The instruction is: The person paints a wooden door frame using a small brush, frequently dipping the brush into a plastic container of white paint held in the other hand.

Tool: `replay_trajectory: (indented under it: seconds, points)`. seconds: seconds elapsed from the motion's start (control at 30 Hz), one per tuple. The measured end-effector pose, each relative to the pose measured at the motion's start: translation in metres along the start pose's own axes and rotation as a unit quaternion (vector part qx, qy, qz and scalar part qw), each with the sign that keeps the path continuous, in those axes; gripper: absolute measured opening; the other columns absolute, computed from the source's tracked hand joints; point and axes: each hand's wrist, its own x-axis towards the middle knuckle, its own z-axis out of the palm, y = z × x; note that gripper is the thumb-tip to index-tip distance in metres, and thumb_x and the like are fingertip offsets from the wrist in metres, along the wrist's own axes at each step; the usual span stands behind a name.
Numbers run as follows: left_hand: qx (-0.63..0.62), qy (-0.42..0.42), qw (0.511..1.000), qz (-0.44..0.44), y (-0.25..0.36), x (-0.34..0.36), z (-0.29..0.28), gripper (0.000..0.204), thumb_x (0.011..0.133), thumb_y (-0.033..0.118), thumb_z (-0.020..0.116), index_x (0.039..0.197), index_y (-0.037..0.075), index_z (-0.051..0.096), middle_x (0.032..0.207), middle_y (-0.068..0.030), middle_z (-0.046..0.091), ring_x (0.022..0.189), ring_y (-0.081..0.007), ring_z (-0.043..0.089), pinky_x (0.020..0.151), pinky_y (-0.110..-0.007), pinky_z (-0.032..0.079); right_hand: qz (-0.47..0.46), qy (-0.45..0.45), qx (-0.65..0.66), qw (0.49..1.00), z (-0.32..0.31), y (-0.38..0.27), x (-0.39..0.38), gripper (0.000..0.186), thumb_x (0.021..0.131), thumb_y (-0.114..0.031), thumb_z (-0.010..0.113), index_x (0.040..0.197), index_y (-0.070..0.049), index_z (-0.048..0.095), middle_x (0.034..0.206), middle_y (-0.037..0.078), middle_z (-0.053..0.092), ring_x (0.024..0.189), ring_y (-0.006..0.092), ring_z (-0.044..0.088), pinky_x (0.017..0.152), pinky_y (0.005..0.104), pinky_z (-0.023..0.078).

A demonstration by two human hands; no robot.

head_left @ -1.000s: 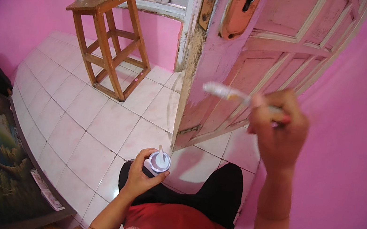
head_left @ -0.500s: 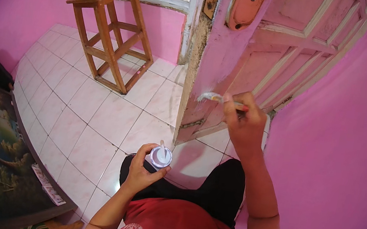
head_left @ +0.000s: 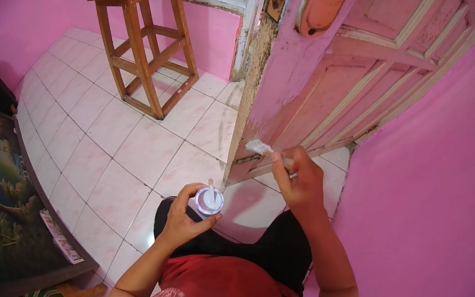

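Open tiled floor left; right hand grips brush at door edge, left hand clasps cup.

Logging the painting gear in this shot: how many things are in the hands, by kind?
Brush: 1, in the right hand
Paint cup: 1, in the left hand
Stick in the cup: 1
Total: 3

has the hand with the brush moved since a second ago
Yes. The right hand with the brush has come down the pink door, from mid-panel to near its bottom edge.
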Motion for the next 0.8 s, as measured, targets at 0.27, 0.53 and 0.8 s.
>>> replay_trajectory:
  seconds: [0.27, 0.53, 0.8]
  points:
    - [0.004, 0.001, 1.0, -0.005, 0.0, -0.003, -0.003, 0.066, 0.071, 0.015, 0.089, 0.127, 0.002, 0.057, 0.119, -0.0113, 0.064, 0.11, -0.0238, 0.064, 0.1, -0.036, 0.048, -0.075, 0.184, 0.082, 0.977, -0.019, -0.034, 0.038, 0.017, 0.094, -0.016, 0.075, 0.092, -0.005, 0.062, 0.068, 0.007, 0.061, 0.055, 0.0124, 0.058, 0.051, 0.0279, 0.045]
    - [0.013, 0.001, 1.0, 0.002, 0.002, -0.003, -0.003, 0.064, 0.071, 0.015, 0.089, 0.126, 0.003, 0.058, 0.118, -0.0114, 0.064, 0.11, -0.0239, 0.064, 0.1, -0.036, 0.048, -0.002, 0.058, 0.009, 0.998, -0.003, -0.02, 0.003, 0.016, 0.092, -0.013, 0.077, 0.094, -0.004, 0.064, 0.07, 0.007, 0.064, 0.056, 0.0156, 0.062, 0.052, 0.0285, 0.047]
    - [0.026, 0.005, 1.0, 0.001, 0.003, -0.006, -0.006, 0.064, 0.071, 0.015, 0.09, 0.125, 0.003, 0.059, 0.117, -0.0113, 0.064, 0.109, -0.024, 0.064, 0.099, -0.035, 0.049, -0.025, 0.184, 0.144, 0.972, -0.019, -0.038, 0.022, 0.012, 0.095, -0.008, 0.074, 0.097, -0.003, 0.063, 0.08, 0.006, 0.069, 0.066, 0.0094, 0.067, 0.057, 0.0251, 0.05]
